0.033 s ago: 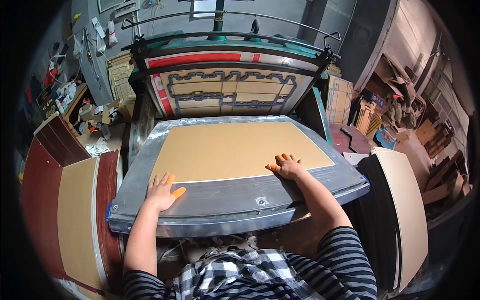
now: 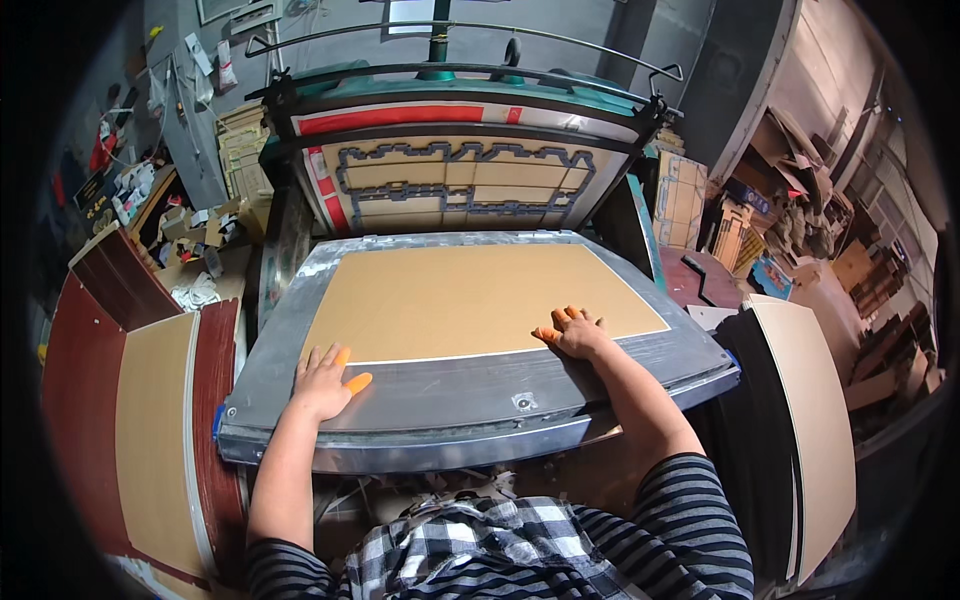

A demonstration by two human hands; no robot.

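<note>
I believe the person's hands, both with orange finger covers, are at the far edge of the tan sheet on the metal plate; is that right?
Not quite: the head view shows the left hand and right hand at the near edge of the tan sheet, not the far one. The rest is right.

The sheet lies on the platen, between the left stack and right stack.

A grey wall stands behind, cardboard scraps heaped at right.
</note>
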